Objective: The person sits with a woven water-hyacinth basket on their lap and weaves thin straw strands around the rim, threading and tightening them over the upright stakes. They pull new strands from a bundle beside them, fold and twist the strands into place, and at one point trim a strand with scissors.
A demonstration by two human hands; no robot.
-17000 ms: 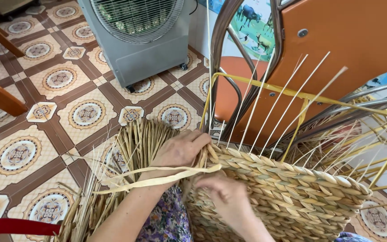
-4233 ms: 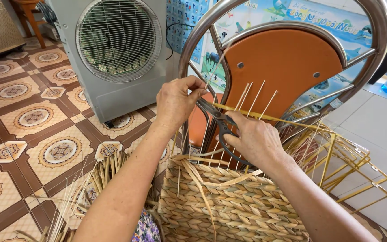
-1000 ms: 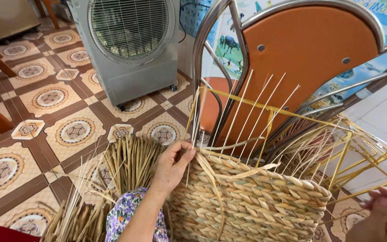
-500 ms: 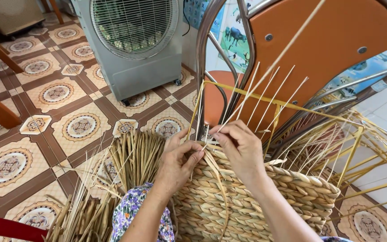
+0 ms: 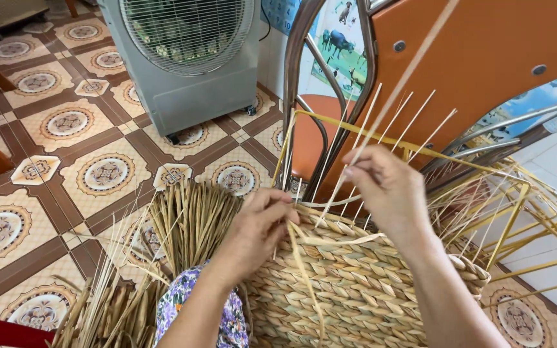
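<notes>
A half-woven straw basket on a yellow wire frame fills the lower middle. My left hand pinches a flat straw strand at the basket's rim. My right hand is above the rim, fingers closed on a thin pale upright stake that slants up to the right. Several more pale stakes stand up from the rim beside it.
A bundle of loose straw lies on the patterned tile floor at the left. A grey cooling fan stands behind it. An orange chair with a metal frame stands right behind the basket.
My right hand rose from the basket rim and now holds one stake higher up. My left hand stayed at the rim with its strand.
</notes>
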